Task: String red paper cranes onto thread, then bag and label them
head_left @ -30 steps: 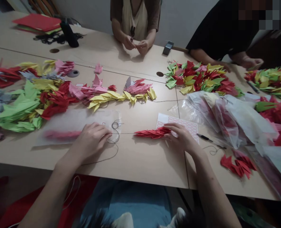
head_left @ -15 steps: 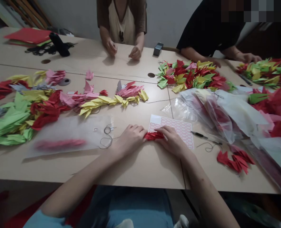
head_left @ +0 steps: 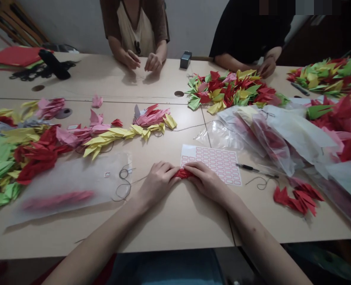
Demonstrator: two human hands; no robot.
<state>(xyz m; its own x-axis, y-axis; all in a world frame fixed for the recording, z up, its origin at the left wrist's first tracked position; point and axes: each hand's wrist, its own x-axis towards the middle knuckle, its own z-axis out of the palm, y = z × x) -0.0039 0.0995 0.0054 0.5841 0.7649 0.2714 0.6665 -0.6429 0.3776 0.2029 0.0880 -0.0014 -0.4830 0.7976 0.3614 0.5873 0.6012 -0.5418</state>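
Between my left hand (head_left: 159,182) and my right hand (head_left: 206,180), a short bunch of red folded paper pieces (head_left: 183,173) is pressed end to end just above the table. Fingers of both hands are closed on its two ends, hiding much of it. A dark thread (head_left: 138,180) runs from my left hand to a loose coil on a frosted plastic bag (head_left: 59,178) with a pink bundle inside. Beneath and beyond my right hand lies a white sheet of red-outlined labels (head_left: 220,168). A black pen (head_left: 247,168) sits right of the sheet.
Strung yellow paper pieces (head_left: 104,139) and a multicoloured heap (head_left: 0,154) lie at left. Farther right are another colourful pile (head_left: 229,93), plastic bags (head_left: 294,130) and red folded pieces (head_left: 298,198). Two people sit opposite; one person's hands (head_left: 142,61) are raised over the table.
The view has shifted, so most things sit further left. My hands have drawn closer together, and less of the red bunch shows. The hands of the person opposite have come nearer each other.
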